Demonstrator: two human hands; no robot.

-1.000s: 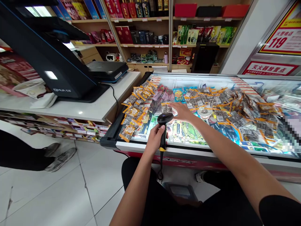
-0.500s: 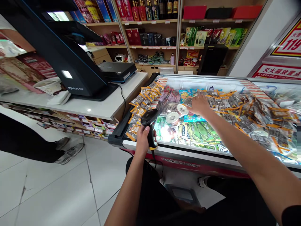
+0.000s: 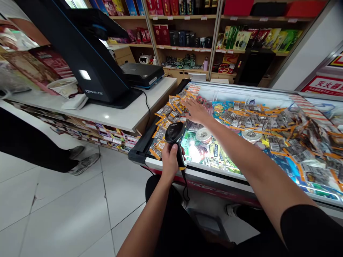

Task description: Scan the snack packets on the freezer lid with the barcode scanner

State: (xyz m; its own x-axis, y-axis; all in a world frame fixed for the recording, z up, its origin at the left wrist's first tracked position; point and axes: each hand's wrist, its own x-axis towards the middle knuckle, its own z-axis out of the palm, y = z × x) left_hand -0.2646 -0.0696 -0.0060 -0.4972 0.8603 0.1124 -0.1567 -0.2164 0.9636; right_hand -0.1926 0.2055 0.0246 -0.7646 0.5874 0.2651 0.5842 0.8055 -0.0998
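My left hand (image 3: 170,160) is closed round the handle of a black barcode scanner (image 3: 175,135) with a yellow band, held upright over the front edge of a glass-topped freezer chest (image 3: 214,175). Its cable hangs down toward my lap. My right hand (image 3: 195,110) reaches across the glass with fingers stretched flat over orange-edged snack packets (image 3: 171,110) spread on the lid. It holds nothing. Round lidded cups (image 3: 203,135) lie on the glass beside the scanner.
A white counter (image 3: 112,116) on the left carries a black checkout terminal (image 3: 88,60) and a flat black device (image 3: 142,74). Another person's dark legs and shoes (image 3: 80,162) are at the left on the tiled floor. Stocked shelves (image 3: 187,39) line the back wall.
My right hand has swept left across the lid, from the middle packets to the orange-edged ones at the left. The scanner stays in my left hand; the view has shifted.
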